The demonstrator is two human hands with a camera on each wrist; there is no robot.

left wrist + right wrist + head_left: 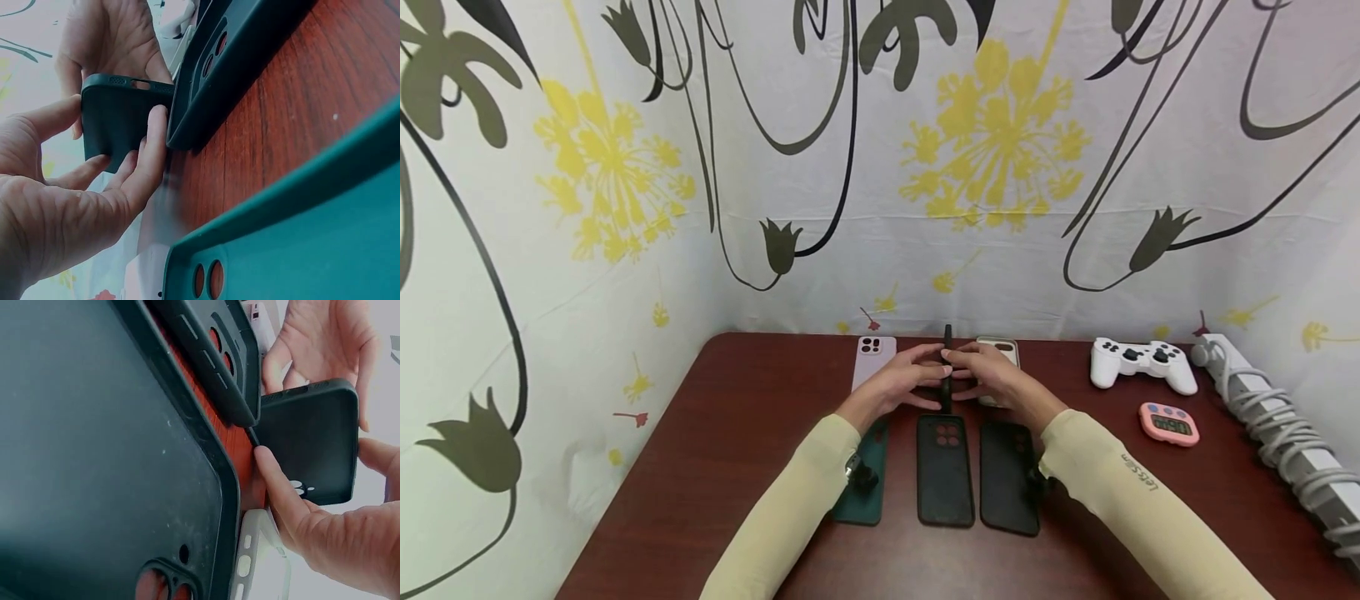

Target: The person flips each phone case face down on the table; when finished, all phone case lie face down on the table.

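A black phone case (946, 393) stands on its long edge near the back of the table, between both hands. My left hand (908, 379) holds it from the left, thumb at the upper edge and fingertips against its face. From the other side my right hand (988, 373) grips the same case with thumb and fingers. The right wrist view shows the hollow inner face of the case (309, 440) and its camera holes. Directly in front lies another black phone case (945, 483), with a third black one (1002, 479) to its right and a teal phone case (865, 492) to its left.
A lilac phone case (871, 358) and a pale-rimmed case (1011, 352) lie behind the hands, partly covered by them. To the right are a white game controller (1138, 364), a pink timer (1168, 424) and a power strip (1258, 400) wrapped in its cord. Patterned cloth hangs behind the table.
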